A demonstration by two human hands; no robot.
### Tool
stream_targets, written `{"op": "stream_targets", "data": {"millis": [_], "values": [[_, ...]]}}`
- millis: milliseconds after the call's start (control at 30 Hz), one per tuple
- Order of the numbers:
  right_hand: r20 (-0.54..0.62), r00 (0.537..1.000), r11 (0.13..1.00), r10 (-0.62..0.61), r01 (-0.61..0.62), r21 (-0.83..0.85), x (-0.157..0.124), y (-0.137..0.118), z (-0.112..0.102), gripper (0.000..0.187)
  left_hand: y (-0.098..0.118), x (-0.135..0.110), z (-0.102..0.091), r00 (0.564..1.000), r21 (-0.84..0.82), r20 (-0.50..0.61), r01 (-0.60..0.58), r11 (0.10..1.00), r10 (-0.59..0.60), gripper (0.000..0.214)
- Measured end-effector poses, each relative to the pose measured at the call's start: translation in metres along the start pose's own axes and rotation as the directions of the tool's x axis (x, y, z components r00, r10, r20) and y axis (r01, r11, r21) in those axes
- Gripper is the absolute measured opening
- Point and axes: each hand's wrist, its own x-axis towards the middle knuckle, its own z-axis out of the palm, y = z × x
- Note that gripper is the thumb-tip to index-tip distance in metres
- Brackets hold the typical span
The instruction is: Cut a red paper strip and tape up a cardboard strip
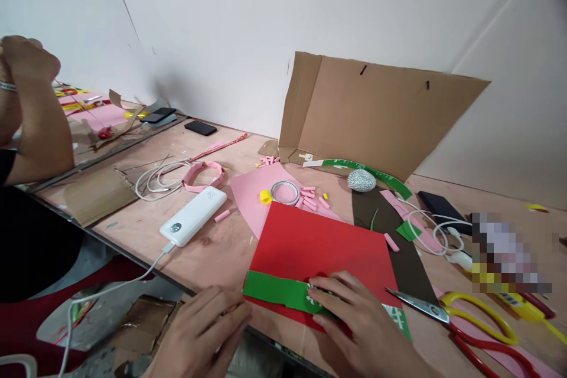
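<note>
My left hand rests at the table's front edge, its fingertips beside the left end of a green foam strip. That strip lies across the lower part of a red foam sheet. My right hand grips the strip's right part, covering a cut shape in it. Metal-bladed scissors lie to the right of my right hand, with red and yellow handles. A dark brown sheet runs beside the red one.
A white power bank with cable, pink foam bits, a tape roll, a pink sheet and a foil ball lie about. A cardboard flap stands behind. A co-worker's raised arm is at far left.
</note>
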Motion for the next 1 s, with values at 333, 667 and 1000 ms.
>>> {"op": "stream_targets", "data": {"millis": [333, 667, 1000], "values": [[0.095, 0.994, 0.999, 0.049, -0.05, 0.013, 0.006, -0.003, -0.002, 0.026, -0.042, 0.022, 0.005, 0.904, -0.091, 0.419, 0.131, 0.987, -0.082, 0.033], [0.223, 0.887, 0.912, 0.405, -0.409, -0.034, -0.041, 0.011, -0.051, 0.066, -0.07, 0.015, 0.013, 0.911, -0.062, 0.408, -0.032, 0.998, 0.055, 0.031], [0.024, 0.874, 0.872, 0.485, -0.485, 0.072, -0.089, 0.016, -0.059, 0.047, -0.074, 0.001, 0.039, 0.972, -0.133, 0.19, 0.162, 0.978, -0.135, 0.04]]}}
